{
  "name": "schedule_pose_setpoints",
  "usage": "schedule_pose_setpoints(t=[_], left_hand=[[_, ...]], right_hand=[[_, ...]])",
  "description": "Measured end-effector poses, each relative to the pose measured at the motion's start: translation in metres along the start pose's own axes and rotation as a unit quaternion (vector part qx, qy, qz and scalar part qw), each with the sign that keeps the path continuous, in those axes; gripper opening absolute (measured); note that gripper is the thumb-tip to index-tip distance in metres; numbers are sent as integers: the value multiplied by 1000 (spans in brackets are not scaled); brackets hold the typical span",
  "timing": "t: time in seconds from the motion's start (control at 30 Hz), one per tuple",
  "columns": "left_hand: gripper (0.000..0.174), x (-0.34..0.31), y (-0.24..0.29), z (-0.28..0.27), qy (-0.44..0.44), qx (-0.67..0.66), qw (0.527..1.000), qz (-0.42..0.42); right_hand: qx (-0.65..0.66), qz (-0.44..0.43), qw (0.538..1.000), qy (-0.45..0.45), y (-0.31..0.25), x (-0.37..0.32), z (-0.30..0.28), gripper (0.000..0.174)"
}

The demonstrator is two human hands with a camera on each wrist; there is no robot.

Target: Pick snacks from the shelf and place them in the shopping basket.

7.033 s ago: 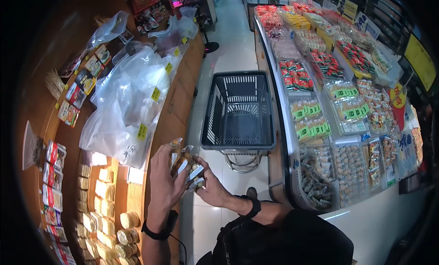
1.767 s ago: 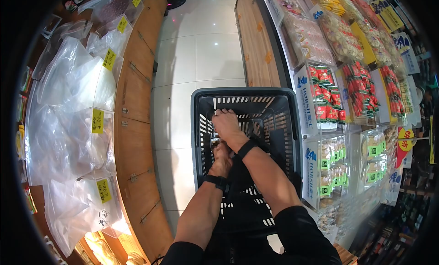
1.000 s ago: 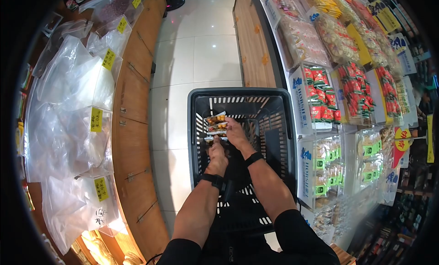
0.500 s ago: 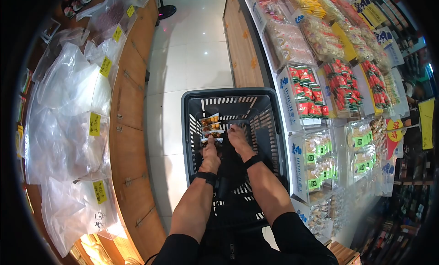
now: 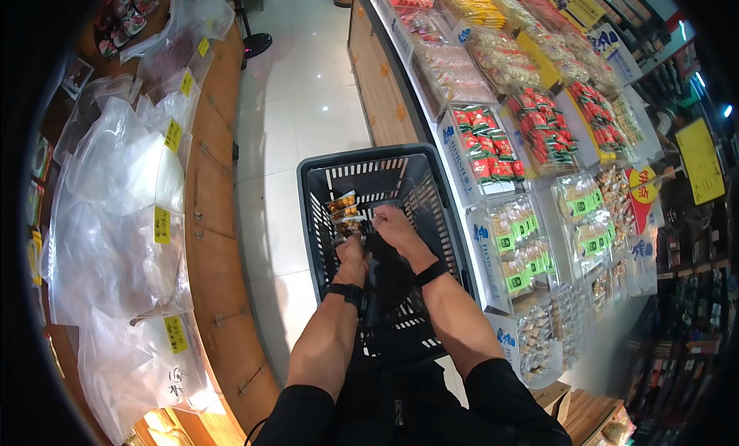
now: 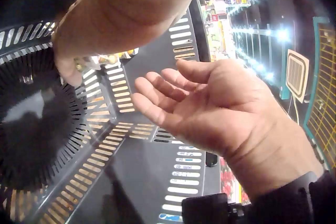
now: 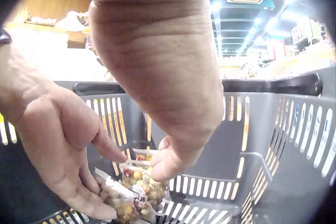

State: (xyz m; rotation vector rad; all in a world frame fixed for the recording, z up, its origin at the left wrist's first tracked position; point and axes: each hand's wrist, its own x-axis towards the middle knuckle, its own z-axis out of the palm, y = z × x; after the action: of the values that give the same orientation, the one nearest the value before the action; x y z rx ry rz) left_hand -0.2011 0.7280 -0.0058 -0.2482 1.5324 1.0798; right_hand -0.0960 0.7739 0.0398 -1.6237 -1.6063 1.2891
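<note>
Snack packets [image 5: 343,203], clear with small round pieces, lay inside the left part of the black basket [image 5: 362,155], which stood in the aisle beside the wide snack display [image 5: 493,145]. The left hand [image 5: 351,261] reached in at their near end; its grip was closed on the packets, thumb on one side and fingers bent round the other. The right hand [image 5: 396,229] hung just beside them, its grip loosely spread, palm turned toward the packets, with nothing visible in it; whether its fingertips touched them could not be told. Handling them well called for a light, low hold, with the right hand steadying the free side so the stack stayed upright. Squeezing the thin wrappers too hard could have made the packets slip or tip.
</note>
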Motion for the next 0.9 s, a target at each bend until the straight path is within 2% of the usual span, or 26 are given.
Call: schedule_pose_setpoints(t=[0.13, 0.23, 0.37, 0.47, 0.67, 0.77, 0.83, 0.87, 0.9], left_hand=[[23, 18, -6, -11, -48, 19, 998, 30], [23, 20, 0, -15, -103, -34, 993, 44], [30, 19, 6, -12, -75, -114, 990, 39], [30, 14, 6, -15, -80, -101, 991, 37], [29, 16, 3, -16, -82, -62, 994, 27], [30, 18, 7, -18, -60, -70, 995, 25], [31, 14, 12, -21, -61, -83, 994, 26], [31, 13, 16, -22, -63, -90, 994, 27], [28, 26, 15, -28, -106, -83, 989, 53]], right_hand=[[53, -14, 998, 7, -18, -16, -12, 29], [47, 5, 999, 6, -30, -40, -15, 31], [15, 63, 998, -11, -12, -60, -5, 33], [18, 43, 999, -16, -4, -71, -4, 33], [-97, 59, 993, -36, 7, -74, 4, 33], [-140, 21, 989, -46, 20, -67, 9, 32], [-124, 32, 990, -52, 20, -66, 10, 29], [-117, 36, 991, -53, 18, -66, 9, 27], [-129, 7, 989, -66, 19, -64, 12, 25]])
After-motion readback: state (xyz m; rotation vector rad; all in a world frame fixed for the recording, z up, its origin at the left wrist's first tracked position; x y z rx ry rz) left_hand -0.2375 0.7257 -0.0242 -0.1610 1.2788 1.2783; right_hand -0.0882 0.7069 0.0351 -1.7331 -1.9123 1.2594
